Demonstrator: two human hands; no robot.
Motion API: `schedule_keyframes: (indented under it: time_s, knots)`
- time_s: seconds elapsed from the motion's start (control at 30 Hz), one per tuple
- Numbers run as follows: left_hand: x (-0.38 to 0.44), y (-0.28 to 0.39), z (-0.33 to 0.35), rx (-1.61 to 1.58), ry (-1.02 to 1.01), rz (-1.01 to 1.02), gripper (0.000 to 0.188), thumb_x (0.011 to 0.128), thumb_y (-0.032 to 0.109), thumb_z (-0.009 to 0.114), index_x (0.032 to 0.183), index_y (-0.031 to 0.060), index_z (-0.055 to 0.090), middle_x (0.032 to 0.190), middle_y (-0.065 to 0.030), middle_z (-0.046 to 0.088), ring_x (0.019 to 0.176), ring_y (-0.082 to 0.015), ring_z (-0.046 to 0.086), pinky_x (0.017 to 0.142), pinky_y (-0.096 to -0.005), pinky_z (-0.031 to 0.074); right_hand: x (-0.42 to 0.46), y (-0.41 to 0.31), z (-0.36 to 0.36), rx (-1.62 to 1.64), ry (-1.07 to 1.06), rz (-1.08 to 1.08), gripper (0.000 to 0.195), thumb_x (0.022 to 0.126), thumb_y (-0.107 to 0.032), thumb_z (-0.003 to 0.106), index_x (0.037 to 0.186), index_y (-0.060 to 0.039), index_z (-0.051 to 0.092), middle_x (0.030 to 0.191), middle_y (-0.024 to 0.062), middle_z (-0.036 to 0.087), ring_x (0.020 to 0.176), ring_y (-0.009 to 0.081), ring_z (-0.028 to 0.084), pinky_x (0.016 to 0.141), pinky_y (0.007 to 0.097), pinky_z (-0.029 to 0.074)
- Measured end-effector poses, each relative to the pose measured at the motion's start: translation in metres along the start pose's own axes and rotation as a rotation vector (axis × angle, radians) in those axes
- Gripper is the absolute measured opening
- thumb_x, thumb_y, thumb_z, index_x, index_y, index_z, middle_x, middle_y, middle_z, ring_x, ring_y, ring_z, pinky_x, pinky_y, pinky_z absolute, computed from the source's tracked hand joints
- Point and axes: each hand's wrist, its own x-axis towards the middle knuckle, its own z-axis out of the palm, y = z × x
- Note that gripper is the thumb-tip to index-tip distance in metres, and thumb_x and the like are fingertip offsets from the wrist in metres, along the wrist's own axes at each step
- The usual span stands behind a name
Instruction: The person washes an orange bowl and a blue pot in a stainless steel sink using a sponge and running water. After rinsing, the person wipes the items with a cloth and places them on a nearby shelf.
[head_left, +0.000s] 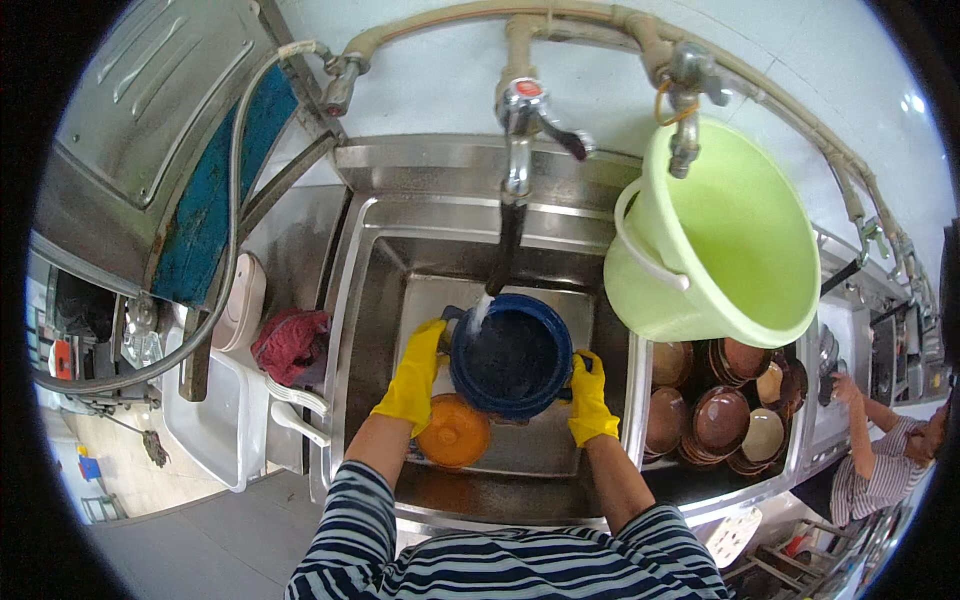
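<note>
A blue pot (511, 356) with side handles sits low in the stainless steel sink (420, 300). Water runs into it from the black hose end of a lever tap (521, 135). My left hand (420, 375), in a yellow rubber glove, grips the pot's left handle. On the opposite side my right hand (592, 397), gloved the same way, holds the right handle. An orange lid (452, 431) with a knob lies beside the pot, near my left wrist. The pot's underside is hidden.
A light green bucket (652, 300) stands at the sink's right edge. Stacked brown bowls (721, 420) fill the neighbouring basin. Left are a red cloth (291, 345), white-handled utensils (300, 424) and a white tub (217, 420). Another person (874, 457) works at far right.
</note>
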Motion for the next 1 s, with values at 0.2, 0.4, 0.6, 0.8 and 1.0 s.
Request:
schedule_keyframes:
  time_s: [0.2,0.4,0.6,0.8,1.0]
  knots:
    - [-0.049,0.107,0.004,-0.237,0.011,0.015,0.04,0.088,0.027,0.057,0.125,0.0124,0.053,0.096,-0.01,0.065,0.085,-0.0229,0.063,0.062,-0.034,0.049,-0.002,0.013,0.021,0.255,-0.129,0.085,0.032,0.094,-0.017,0.049,0.125,-0.0103,0.051,0.107,0.0105,0.061,0.083,0.0202,0.06,0.065,0.03,0.05]
    - [-0.126,0.204,0.057,-0.122,-0.063,0.1,0.042,0.09,0.014,0.052,0.131,0.0077,0.046,0.1,-0.0113,0.063,0.089,-0.0208,0.062,0.07,-0.032,0.053,0.0,0.038,0.034,0.121,-0.466,0.014,0.033,0.094,-0.023,0.046,0.124,-0.0116,0.053,0.111,0.0103,0.061,0.093,0.0263,0.059,0.081,0.0352,0.048]
    - [-0.152,0.239,0.059,0.567,-0.327,0.415,0.035,0.091,0.008,0.053,0.124,0.0002,0.051,0.12,-0.012,0.054,0.102,-0.0218,0.059,0.082,-0.0265,0.052,-0.069,0.008,0.018,-0.807,-0.737,-0.268,0.04,0.089,-0.015,0.054,0.129,-0.0117,0.05,0.122,0.0133,0.057,0.11,0.0317,0.054,0.096,0.0325,0.042]
    - [-0.199,0.268,0.079,0.229,-0.395,0.012,0.033,0.093,0.01,0.05,0.125,0.0001,0.049,0.126,-0.0107,0.049,0.111,-0.0236,0.055,0.088,-0.0271,0.05,-0.083,0.099,0.062,-0.464,-0.971,-0.442,0.036,0.087,-0.033,0.054,0.117,-0.0127,0.059,0.115,0.0147,0.061,0.11,0.0332,0.054,0.091,0.0382,0.043]
    - [-0.218,0.287,0.108,0.589,-0.57,-0.016,0.037,0.09,0.013,0.056,0.125,0.0042,0.05,0.13,-0.0095,0.046,0.117,-0.0213,0.05,0.1,-0.0312,0.041,-0.142,0.142,0.08,-0.418,-1.198,-0.298,0.037,0.089,-0.032,0.052,0.12,-0.0129,0.056,0.119,0.014,0.058,0.113,0.0323,0.052,0.094,0.038,0.041]
